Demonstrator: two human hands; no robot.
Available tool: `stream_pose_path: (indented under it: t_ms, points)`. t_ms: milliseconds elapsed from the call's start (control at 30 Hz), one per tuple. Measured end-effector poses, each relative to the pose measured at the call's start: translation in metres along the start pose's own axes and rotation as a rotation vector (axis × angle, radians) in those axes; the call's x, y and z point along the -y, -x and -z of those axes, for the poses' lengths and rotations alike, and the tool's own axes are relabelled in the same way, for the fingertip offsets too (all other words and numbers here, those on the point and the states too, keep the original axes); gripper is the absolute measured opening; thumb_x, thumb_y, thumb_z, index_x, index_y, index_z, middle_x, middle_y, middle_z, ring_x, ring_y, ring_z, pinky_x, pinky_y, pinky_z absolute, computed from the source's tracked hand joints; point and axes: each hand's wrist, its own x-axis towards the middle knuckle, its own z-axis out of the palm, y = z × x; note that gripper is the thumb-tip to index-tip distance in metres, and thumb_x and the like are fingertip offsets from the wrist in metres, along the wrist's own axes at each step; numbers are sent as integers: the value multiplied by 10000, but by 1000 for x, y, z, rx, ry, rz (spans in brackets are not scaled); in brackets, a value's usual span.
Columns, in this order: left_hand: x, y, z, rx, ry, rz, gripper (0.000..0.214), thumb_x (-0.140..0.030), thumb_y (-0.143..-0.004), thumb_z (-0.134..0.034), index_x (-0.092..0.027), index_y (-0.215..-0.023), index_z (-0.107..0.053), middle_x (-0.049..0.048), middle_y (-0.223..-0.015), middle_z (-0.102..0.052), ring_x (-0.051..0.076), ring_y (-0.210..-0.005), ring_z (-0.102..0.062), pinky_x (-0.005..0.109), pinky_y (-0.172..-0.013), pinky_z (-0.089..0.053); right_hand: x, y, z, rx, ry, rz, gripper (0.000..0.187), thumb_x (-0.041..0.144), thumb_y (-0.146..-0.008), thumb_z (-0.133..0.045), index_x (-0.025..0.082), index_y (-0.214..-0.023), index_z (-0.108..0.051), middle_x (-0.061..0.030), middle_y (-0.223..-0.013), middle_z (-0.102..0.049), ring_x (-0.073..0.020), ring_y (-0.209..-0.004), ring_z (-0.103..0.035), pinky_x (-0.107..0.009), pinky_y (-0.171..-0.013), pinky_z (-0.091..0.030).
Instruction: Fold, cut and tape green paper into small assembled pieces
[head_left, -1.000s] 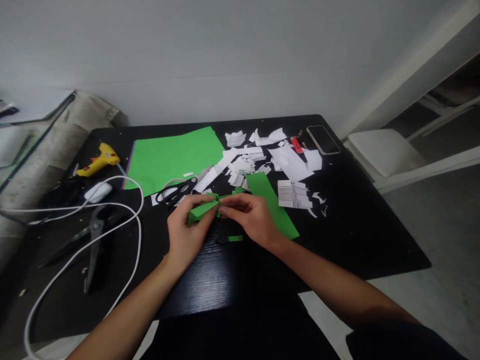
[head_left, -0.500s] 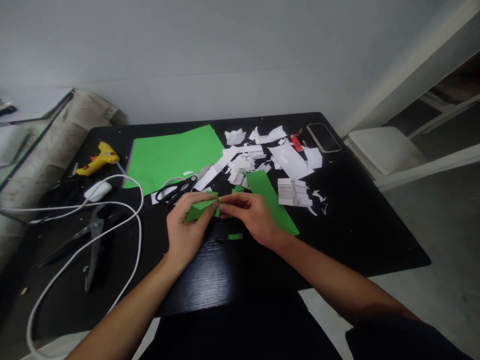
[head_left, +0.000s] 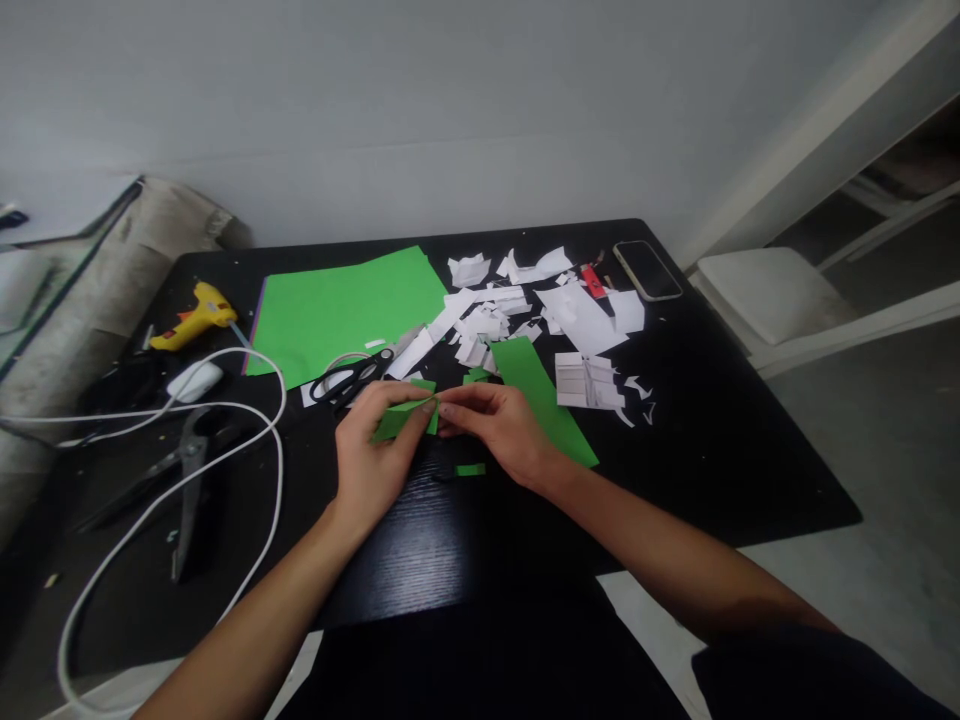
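Note:
Both of my hands meet over the middle of a black table (head_left: 712, 440). My left hand (head_left: 375, 455) is closed around a small folded green paper piece (head_left: 401, 418), thumb on top. My right hand (head_left: 499, 430) pinches the right end of that same piece with its fingertips. A green paper strip (head_left: 544, 395) lies under and behind my right hand. A tiny green scrap (head_left: 470, 469) rests on the table just below my right hand.
Black scissors (head_left: 352, 380) lie just behind my left hand, beside a large green sheet (head_left: 345, 310). White paper scraps (head_left: 525, 315) litter the back. A phone (head_left: 647, 269) sits far right, a yellow glue gun (head_left: 191, 315), white cable (head_left: 247, 460) and pliers (head_left: 187, 475) at left.
My hands stay on the green piece, with only slight finger shifts. The view has tilted a little, so everything sits slightly higher in the picture.

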Motion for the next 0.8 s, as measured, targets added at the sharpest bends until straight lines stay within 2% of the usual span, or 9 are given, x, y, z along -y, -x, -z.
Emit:
stream_pose_path:
  t_ms: [200, 800]
  points:
    - [0, 0, 1, 2, -7, -32, 56, -196, -971, -747, -249, -985, -759, 23, -970, -766, 196, -934, -718, 384, -867, -573, -1, 0, -1, -9, 0, 4, 330, 440, -692, -992, 258, -925, -847, 2, -902, -841, -171, -767, -791, -385, -856, -714]
    - [-2, 2, -2, -24, -4, -9, 34, -212, -972, -743, -241, -989, -750, 22, -977, -758, 193, -935, -717, 382, -873, -582, 4, 3, -3, -31, 30, 49, 335, 469, -691, -981, 257, -909, -842, 4, -881, -839, -183, -766, -798, -396, -861, -705]
